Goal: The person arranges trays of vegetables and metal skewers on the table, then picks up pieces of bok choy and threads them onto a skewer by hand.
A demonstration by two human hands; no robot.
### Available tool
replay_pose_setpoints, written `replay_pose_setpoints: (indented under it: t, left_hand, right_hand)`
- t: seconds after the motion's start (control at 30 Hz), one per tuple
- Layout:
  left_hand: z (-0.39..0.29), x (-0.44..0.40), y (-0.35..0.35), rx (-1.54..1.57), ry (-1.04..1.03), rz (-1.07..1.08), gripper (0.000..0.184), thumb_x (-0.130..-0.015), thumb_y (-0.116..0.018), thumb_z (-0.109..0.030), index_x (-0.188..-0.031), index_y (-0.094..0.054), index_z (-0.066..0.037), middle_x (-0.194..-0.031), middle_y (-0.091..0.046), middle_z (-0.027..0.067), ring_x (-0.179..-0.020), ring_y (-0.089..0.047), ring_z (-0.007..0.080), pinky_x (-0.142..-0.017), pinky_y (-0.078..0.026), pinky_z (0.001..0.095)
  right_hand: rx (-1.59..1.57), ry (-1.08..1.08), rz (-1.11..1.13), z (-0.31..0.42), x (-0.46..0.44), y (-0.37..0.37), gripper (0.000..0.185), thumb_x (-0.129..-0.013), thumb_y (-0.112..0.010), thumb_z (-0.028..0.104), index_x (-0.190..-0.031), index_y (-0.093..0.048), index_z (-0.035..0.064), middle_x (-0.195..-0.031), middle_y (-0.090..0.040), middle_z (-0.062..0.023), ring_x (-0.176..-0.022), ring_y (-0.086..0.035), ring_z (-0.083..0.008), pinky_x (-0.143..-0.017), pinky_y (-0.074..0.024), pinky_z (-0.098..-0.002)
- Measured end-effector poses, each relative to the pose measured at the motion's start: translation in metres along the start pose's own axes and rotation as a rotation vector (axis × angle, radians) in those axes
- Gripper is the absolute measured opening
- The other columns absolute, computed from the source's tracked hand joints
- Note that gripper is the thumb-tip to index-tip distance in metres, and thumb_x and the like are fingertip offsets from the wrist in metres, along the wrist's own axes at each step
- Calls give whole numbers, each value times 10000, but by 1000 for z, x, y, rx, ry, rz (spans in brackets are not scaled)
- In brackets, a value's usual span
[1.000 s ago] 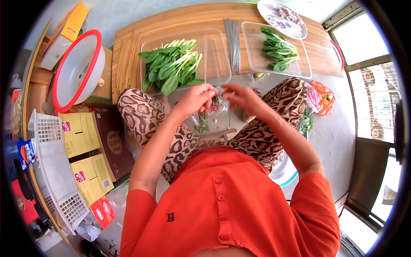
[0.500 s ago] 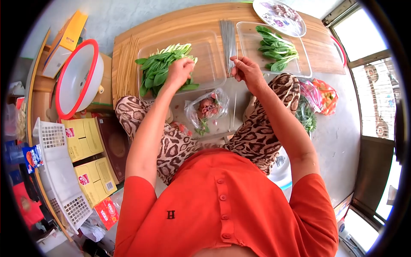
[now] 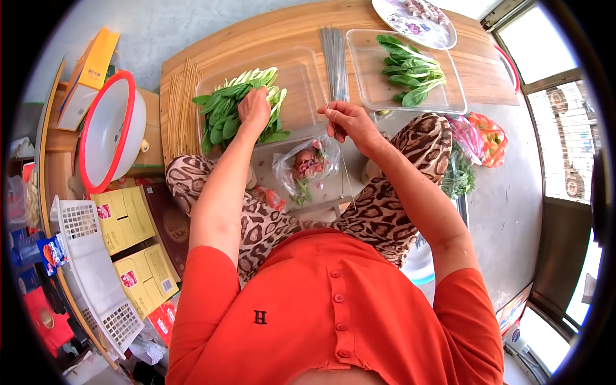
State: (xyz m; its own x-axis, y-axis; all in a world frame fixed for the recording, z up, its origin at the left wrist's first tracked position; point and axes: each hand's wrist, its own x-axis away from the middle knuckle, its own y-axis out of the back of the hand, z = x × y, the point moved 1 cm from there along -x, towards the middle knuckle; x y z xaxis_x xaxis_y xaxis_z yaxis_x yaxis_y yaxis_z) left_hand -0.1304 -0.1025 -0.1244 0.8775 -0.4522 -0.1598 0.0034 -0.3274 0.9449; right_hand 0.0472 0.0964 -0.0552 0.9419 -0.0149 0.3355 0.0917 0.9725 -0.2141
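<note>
My left hand (image 3: 255, 111) is at the pile of leafy greens (image 3: 224, 122) in the left clear plastic tray (image 3: 301, 77), its fingers curled onto the stalks; their tips are partly hidden. Between the thumb and fingers of my right hand (image 3: 350, 125) is a thin metal skewer (image 3: 348, 176), which slants down toward my lap. Just beyond that hand lies a bundle of metal skewers (image 3: 333, 61) between the two trays. More greens (image 3: 410, 70) sit in the right clear tray (image 3: 372, 96).
Bamboo skewers (image 3: 179, 109) line the left end of the wooden table (image 3: 282, 29). A plate with meat pieces (image 3: 410, 27) stands at the back right. Below the table hangs a plastic bag of scraps (image 3: 308, 163). A red-rimmed basin (image 3: 109, 131) and cardboard boxes (image 3: 125, 218) are on the left.
My left hand has moved left and lower into the greens. My right hand has come slightly left and down with the skewer. The whole view has shifted a little.
</note>
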Motion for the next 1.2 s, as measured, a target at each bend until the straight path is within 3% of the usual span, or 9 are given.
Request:
replay_pose_setpoints:
  t: [0.1, 0.17, 0.27, 0.3, 0.37, 0.5, 0.67, 0.87, 1.2]
  left_hand:
    - [-2, -2, 6, 262, 259, 117, 180, -744, -634, -102, -919, -674, -93, -852, -671, 141, -841, -635, 343, -738, -509, 430]
    - [2, 2, 8, 295, 271, 88, 187, -719, -648, -114, -900, -694, -97, -770, -680, 127, -791, -652, 298, -720, -518, 397]
    - [-10, 14, 29, 859, 379, 146, 197, -760, -693, -96, -951, -680, -48, -740, -649, 32, -723, -620, 115, -605, -497, 268]
    - [-21, 21, 46, 857, 377, 143, 197, -760, -693, -96, -951, -680, -48, -740, -649, 32, -723, -620, 115, -605, -497, 268]
    - [-34, 33, 71, 1456, 392, 151, 182, -872, -605, -28, -1052, -619, -11, -861, -624, 27, -737, -585, 106, -608, -480, 237]
    - [-34, 49, 82, 1757, 383, 137, 143, -873, -623, -38, -1013, -597, -36, -871, -620, 35, -730, -586, 127, -577, -466, 251]
    - [-40, 63, 94, 1829, 342, 190, 186, -867, -604, 2, -1050, -577, -14, -943, -611, 70, -773, -590, 149, -646, -475, 249]
    - [-60, 82, 119, 1607, 246, 11, 229, -852, -597, 45, -1080, -577, 34, -1021, -633, 101, -902, -632, 169, -815, -525, 282]
    - [-68, 92, 129, 1640, 297, -34, 131, -848, -628, 23, -972, -593, 45, -936, -661, 139, -793, -661, 180, -757, -543, 274]
  right_hand:
    - [29, 8, 30, -1, -2, -5, 233, -983, -493, 197, -1090, -603, 21, -628, -559, -8, -499, -444, -64, -482, -366, -207]
    - [38, 21, 41, -4, -2, -10, 229, -980, -492, 182, -1091, -597, 11, -616, -564, -17, -488, -460, -67, -465, -369, -210]
    - [86, 61, 59, -2, 2, -17, 227, -979, -487, 163, -1099, -589, -1, -599, -561, -23, -475, -468, -65, -445, -368, -212]
    - [122, 84, 67, -1, 5, -20, 230, -981, -484, 159, -1106, -587, -4, -595, -554, -20, -474, -458, -60, -443, -363, -211]
    - [153, 71, 70, 7, 15, -26, 241, -990, -479, 174, -1129, -601, 21, -614, -527, 16, -507, -445, -42, -478, -361, -187]
    - [84, 107, 75, 11, 26, -36, 242, -991, -482, 178, -1130, -602, 21, -618, -538, 13, -506, -446, -41, -468, -352, -183]
    - [96, 129, 155, 20, 45, -58, 219, -978, -505, 166, -1102, -613, 21, -590, -540, 22, -492, -477, -35, -450, -363, -189]
    - [74, 43, 142, 30, 62, -77, 226, -974, -515, 197, -1085, -622, 31, -580, -528, 34, -503, -460, -25, -455, -336, -189]
    - [58, 37, 126, 37, 68, -88, 229, -965, -520, 201, -1081, -624, 33, -586, -527, 29, -502, -443, -28, -450, -316, -190]
